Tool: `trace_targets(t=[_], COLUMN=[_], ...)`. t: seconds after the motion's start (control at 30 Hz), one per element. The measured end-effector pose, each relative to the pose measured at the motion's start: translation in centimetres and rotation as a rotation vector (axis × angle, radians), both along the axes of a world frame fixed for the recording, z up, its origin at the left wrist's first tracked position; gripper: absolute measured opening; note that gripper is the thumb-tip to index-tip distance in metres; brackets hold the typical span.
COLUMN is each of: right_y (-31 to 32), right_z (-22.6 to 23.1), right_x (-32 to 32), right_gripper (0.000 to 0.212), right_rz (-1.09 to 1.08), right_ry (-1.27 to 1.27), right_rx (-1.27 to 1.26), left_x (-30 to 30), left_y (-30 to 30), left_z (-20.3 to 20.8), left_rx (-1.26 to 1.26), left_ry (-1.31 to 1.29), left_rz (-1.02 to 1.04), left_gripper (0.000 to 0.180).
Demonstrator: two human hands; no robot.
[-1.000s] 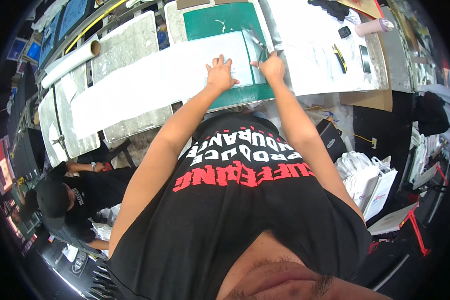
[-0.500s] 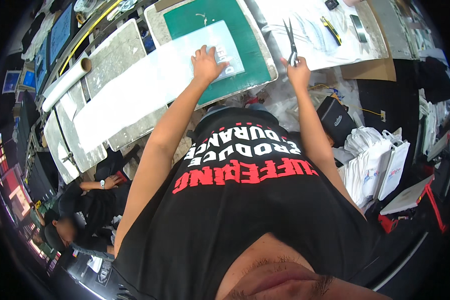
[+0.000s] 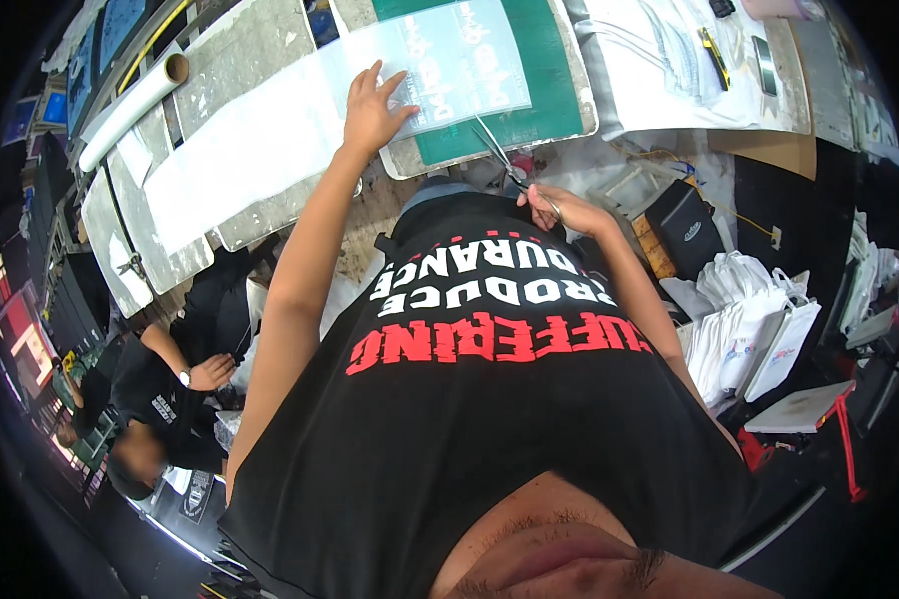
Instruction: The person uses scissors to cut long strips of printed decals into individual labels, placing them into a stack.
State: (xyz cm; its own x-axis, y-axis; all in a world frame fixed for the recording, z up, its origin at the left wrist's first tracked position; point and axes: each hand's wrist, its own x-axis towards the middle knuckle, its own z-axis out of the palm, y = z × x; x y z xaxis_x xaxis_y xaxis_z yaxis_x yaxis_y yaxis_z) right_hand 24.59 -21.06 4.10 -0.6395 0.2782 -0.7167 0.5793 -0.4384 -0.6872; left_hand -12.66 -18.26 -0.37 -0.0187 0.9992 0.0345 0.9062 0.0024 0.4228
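While the left hand [image 3: 375, 112] presses palm-down with its fingers spread apart, the long pale sheet [image 3: 245, 165] lies flat beneath it, reaching toward eight o'clock from that hand as a white strip over worn, paint-flecked boards [image 3: 255, 60]. Toward two o'clock from the same hand, the sheet's printed, see-through end rests on a green mat [image 3: 551, 75]. At four o'clock from the left hand, the right hand [image 3: 559, 210], held in front of the shirt, has its fingers closed on the handles of the scissors [image 3: 510, 165]. Their blades point to about eleven o'clock, tips right by the near edge of the printed end; whether they touch it I cannot tell. A white roll [image 3: 130, 115] sits at nine o'clock from the left hand, and a co-worker [image 3: 175, 389] in black is at seven. From the right hand, a yellow-and-black cutter knife [image 3: 715, 58] lies between one and two o'clock on white fabric [image 3: 649, 85], a phone [image 3: 764, 65] at two, a black box [image 3: 684, 225] at three and white bags [image 3: 734, 329] at four
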Motion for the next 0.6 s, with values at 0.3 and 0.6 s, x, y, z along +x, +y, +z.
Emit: trace_targets(t=[0.3, 0.6], right_y=[-3.9, -3.9], right_z=[-0.1, 0.1], right_x=[-3.2, -4.1], right_gripper=[0.072, 0.074], right_rz=[-0.191, -0.291], right_ry=[-0.033, -0.010], right_rx=[0.042, -0.011], left_x=[1.1, 1.4], left_y=[1.5, 2.2], left_z=[-2.9, -2.5], left_rx=[0.024, -0.002], left_ry=[0.152, 0.068], left_rz=[-0.113, -0.103], left_gripper=[0.064, 0.065])
